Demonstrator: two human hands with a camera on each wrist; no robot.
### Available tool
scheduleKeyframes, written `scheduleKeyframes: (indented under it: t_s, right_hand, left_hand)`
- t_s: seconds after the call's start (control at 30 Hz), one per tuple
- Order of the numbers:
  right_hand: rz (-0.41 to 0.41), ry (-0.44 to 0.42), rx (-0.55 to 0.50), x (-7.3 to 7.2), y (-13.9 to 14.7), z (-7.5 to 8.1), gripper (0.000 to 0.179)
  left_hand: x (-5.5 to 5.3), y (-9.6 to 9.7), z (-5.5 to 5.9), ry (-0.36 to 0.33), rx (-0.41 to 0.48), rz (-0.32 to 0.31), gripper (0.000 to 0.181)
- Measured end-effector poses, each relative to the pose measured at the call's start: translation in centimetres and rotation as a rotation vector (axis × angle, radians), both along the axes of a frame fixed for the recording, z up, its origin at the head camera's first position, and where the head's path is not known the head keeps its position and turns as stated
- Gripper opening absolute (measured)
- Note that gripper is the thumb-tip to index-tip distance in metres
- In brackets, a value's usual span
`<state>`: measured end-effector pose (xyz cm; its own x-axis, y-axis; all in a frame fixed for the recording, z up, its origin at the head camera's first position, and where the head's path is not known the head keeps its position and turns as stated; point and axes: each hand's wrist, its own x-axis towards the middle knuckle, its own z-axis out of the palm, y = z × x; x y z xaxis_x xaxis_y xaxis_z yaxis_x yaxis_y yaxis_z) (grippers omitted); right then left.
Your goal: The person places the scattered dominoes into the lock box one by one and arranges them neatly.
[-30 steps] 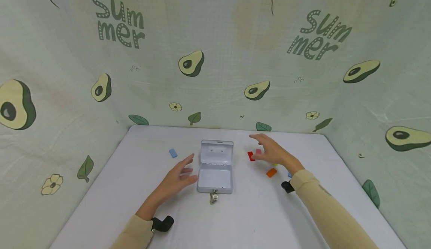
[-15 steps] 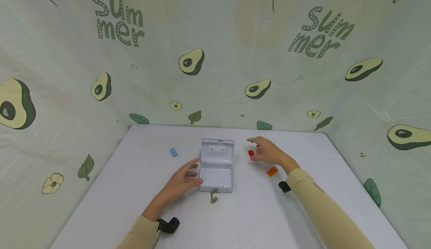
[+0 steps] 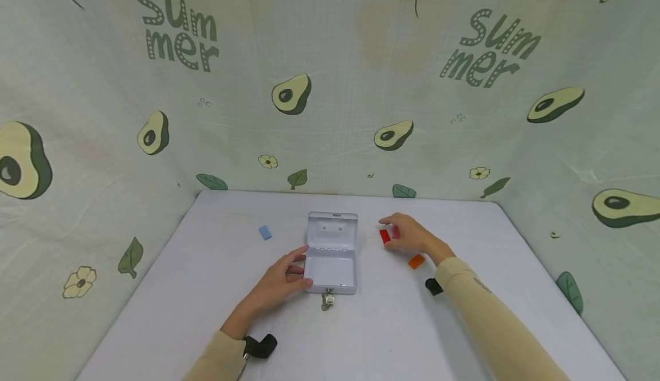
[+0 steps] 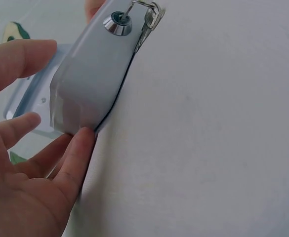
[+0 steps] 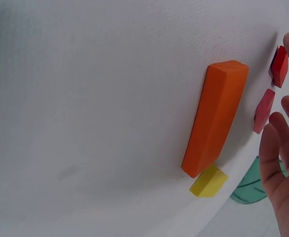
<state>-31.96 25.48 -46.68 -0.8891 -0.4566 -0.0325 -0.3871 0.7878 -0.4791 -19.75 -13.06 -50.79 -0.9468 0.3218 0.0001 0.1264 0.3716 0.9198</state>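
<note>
A pale grey cash box (image 3: pixel 331 270) stands with its lid (image 3: pixel 332 232) raised. Keys (image 4: pixel 149 22) hang at its front lock (image 4: pixel 117 23). My left hand (image 3: pixel 281 281) is at the box's left side; its fingertips touch the lower corner in the left wrist view, and the thumb overlaps the front rim in the head view. Right of the box, my right hand (image 3: pixel 412 236) hovers with parted fingers by a red block (image 3: pixel 384 236) and a pink block (image 3: pixel 396 232). An orange block (image 5: pixel 216 118) and a yellow block (image 5: pixel 209 181) lie nearby; the hand hides the yellow one in the head view.
A light blue block (image 3: pixel 265 232) lies left of the box. All of this is on a white table (image 3: pixel 361 341), with a patterned cloth (image 3: pixel 340 94) rising behind it and on both sides.
My left hand has moved right, up to the box's side. My right hand has come down nearer the red and pink blocks, its thumb and fingers drawing closer together.
</note>
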Motion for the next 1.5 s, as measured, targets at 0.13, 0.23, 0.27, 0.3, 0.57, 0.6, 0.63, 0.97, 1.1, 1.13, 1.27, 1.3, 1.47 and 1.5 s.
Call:
scheduleKeyframes:
  t_s: [0.13, 0.23, 0.27, 0.3, 0.57, 0.6, 0.63, 0.97, 1.1, 1.13, 1.27, 1.3, 1.47, 1.5]
  right_hand:
    - [0.009, 0.005, 0.002, -0.3, -0.1, -0.3, 0.056]
    - [0.015, 0.013, 0.016, -0.4, -0.2, -0.5, 0.054]
    - [0.013, 0.013, 0.022, -0.4, -0.2, -0.6, 0.053]
    - [0.008, 0.010, 0.025, -0.4, -0.2, -0.6, 0.052]
    - [-0.012, 0.009, 0.039, -0.4, -0.1, -0.5, 0.045]
    - [-0.012, 0.012, 0.042, -0.4, -0.1, -0.6, 0.045]
    - [-0.012, 0.016, 0.048, -0.4, -0.1, -0.6, 0.044]
    - [-0.023, 0.032, 0.065, -0.2, 0.1, -0.5, 0.037]
    - [-0.026, 0.023, 0.055, -0.4, 0.1, -0.5, 0.036]
    - [-0.024, 0.022, 0.052, -0.4, 0.1, -0.5, 0.035]
    - [-0.030, 0.008, 0.040, -0.5, 0.0, -0.5, 0.035]
    - [-0.036, 0.004, 0.038, -0.5, 0.0, -0.5, 0.035]
    - [-0.061, -0.006, 0.030, -0.3, 0.0, -0.6, 0.035]
    - [-0.063, -0.007, 0.028, -0.3, 0.1, -0.7, 0.036]
  left_hand:
    - [0.1, -0.1, -0.1, 0.002, -0.015, 0.006, 0.081]
    - [0.1, -0.2, -0.2, 0.009, -0.017, 0.005, 0.081]
    - [0.1, -0.2, -0.2, 0.007, -0.019, 0.003, 0.081]
    - [0.1, -0.3, -0.2, 0.007, -0.019, 0.000, 0.081]
    - [-0.1, -0.4, -0.7, 0.004, -0.016, -0.020, 0.080]
    - [-0.1, -0.4, -0.6, -0.005, -0.013, -0.019, 0.080]
    - [-0.1, -0.4, -0.6, -0.004, -0.008, -0.022, 0.080]
    - [-0.1, -0.6, -0.4, -0.005, 0.016, -0.045, 0.079]
    - [-0.2, -0.7, -0.6, -0.003, 0.008, -0.045, 0.078]
    - [-0.3, -0.8, -0.7, -0.003, 0.007, -0.043, 0.078]
    - [-0.3, -0.8, -0.9, 0.000, 0.004, -0.030, 0.078]
    - [-0.3, -0.8, -0.9, -0.001, 0.002, -0.028, 0.078]
    - [-0.4, -0.6, -1.2, -0.004, -0.002, -0.017, 0.077]
    - [-0.4, -0.6, -1.2, -0.003, -0.002, -0.016, 0.077]
